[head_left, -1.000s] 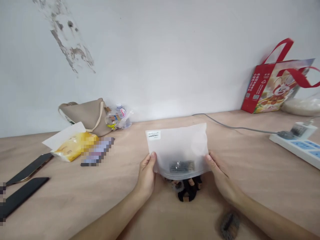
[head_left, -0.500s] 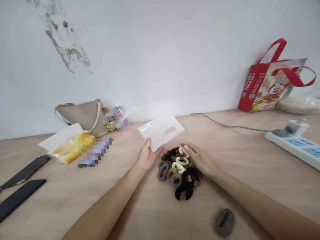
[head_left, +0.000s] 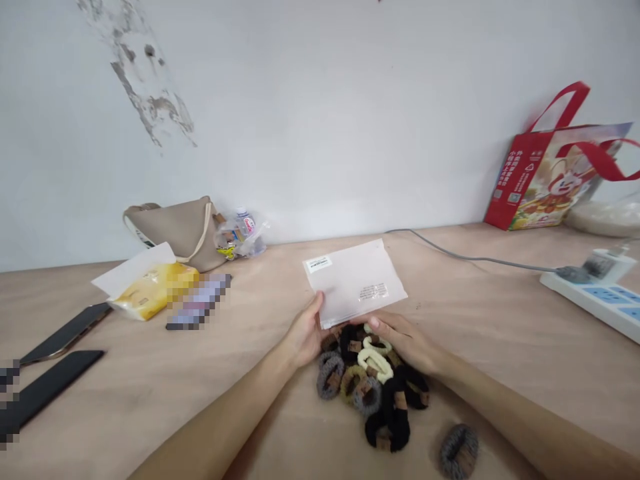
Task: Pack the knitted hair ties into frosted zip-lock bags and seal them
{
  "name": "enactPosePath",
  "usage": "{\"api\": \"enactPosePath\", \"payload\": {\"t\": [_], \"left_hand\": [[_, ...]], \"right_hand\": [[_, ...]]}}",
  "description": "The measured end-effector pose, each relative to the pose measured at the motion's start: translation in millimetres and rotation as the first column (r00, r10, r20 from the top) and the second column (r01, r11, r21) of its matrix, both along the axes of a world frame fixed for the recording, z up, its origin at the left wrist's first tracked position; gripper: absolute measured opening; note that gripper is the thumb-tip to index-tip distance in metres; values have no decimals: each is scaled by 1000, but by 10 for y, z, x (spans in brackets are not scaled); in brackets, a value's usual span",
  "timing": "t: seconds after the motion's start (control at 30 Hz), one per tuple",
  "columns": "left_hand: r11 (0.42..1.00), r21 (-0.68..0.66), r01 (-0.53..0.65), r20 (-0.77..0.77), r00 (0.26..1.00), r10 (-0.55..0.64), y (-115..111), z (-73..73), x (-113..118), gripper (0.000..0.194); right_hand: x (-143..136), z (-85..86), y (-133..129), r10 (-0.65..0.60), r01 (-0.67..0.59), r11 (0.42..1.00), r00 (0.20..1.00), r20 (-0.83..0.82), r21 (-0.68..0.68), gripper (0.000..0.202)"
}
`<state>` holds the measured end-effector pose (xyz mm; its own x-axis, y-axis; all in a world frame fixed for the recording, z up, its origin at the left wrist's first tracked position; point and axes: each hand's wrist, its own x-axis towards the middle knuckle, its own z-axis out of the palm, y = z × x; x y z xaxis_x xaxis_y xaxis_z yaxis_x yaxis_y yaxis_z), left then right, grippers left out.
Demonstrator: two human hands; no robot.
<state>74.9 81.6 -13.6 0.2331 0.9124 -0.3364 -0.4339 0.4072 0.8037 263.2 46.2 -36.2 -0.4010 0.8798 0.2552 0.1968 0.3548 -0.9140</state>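
A flat translucent white pouch (head_left: 350,283) with a small label and printed text is pinched at its lower left corner by my left hand (head_left: 305,330). Just below it lies a pile of fabric hair ties (head_left: 375,363) in black, cream, grey and olive-brown, with small brown tags. My right hand (head_left: 407,340) rests on the upper right of the pile, fingers extended behind it along the pouch's lower edge; I see nothing gripped in it. One grey hair tie (head_left: 459,452) sits apart, near the front edge of the view.
At left are dark flat objects (head_left: 53,387), a yellow tissue pack (head_left: 155,290), a blurred phone-like item (head_left: 200,303), a beige bag (head_left: 175,227) and a plastic bag with a bottle (head_left: 243,233). At right stand a red bag (head_left: 545,177) and a corded power strip (head_left: 595,293).
The pouch now faces the camera more fully, its lower edge level with the top of the pile. Both hands and the pile appear lower and further right; the camera view has also shifted.
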Motion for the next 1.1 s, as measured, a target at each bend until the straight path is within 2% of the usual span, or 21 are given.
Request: {"api": "enactPosePath", "payload": {"t": [0.23, 0.43, 0.57, 0.67, 0.77, 0.87, 0.97, 1.03, 1.1], "left_hand": [[999, -38, 28, -16, 999, -28, -232, 20, -64, 34], [998, -59, 5, -22, 1000, -6, -336, 73, -85, 35], [995, -25, -99, -63, 993, 97, -255, 60, -140, 26], [984, 4, -178, -116, 977, 178, -174, 62, -210, 17], [979, 16, -203, -172, 964, 203, -137, 84, -253, 13], [977, 35, -210, -250, 945, 212, -139, 97, -263, 13], [956, 128, -265, -340, 893, 293, -165, 97, -290, 17], [921, 228, -316, -375, 844, 383, -204, 97, -333, 34], [875, 370, -311, -423, 783, 457, -266, 93, -382, 54]], "right_hand": [[-49, 100, -250, 43, -43, 999, 999, 11, -24, 42], [-17, 94, -334, 36, -34, 999, 998, 57, -34, 39], [49, 10, -268, -120, 125, 991, 989, 91, -46, 45], [117, -66, -167, -273, 276, 961, 953, 132, -8, 46], [168, -101, -80, -386, 385, 922, 907, 166, 40, 48], [186, -94, -42, -435, 428, 900, 883, 178, 79, 47], [177, -75, -56, -435, 422, 900, 883, 177, 106, 43], [162, -64, -88, -431, 417, 902, 883, 186, 107, 43], [139, -53, -129, -430, 415, 903, 881, 196, 114, 43]]}}
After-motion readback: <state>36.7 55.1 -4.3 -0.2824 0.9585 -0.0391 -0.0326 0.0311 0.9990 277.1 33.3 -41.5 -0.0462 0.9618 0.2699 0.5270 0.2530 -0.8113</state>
